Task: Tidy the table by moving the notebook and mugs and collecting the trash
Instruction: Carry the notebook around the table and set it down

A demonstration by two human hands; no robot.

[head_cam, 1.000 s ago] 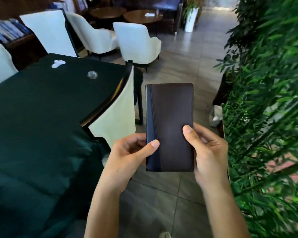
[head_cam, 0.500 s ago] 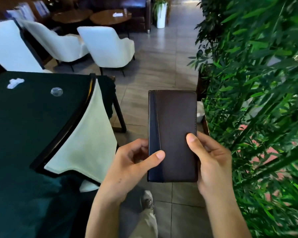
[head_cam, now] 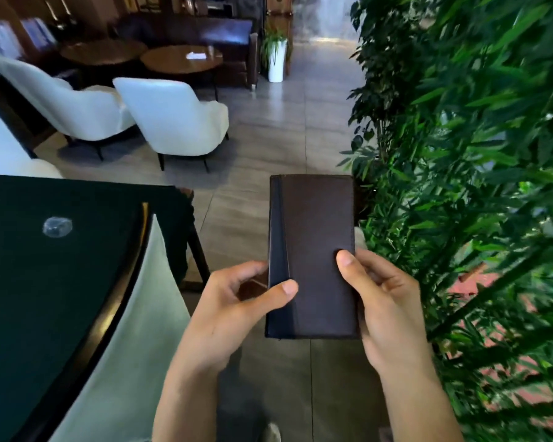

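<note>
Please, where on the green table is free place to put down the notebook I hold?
The green table is bare nearly everywhere in view: a wide patch between the crumpled clear wrapper and the near chair back, and another behind the wrapper toward the far edge. The notebook sits in both hands over the floor, plants crowding its right.

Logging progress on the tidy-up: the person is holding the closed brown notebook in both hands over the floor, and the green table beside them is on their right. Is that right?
Not quite. In the head view the green table is on their left; the leafy plants are on the right. The rest holds: the left hand and right hand both grip the closed brown notebook over the floor.
</note>
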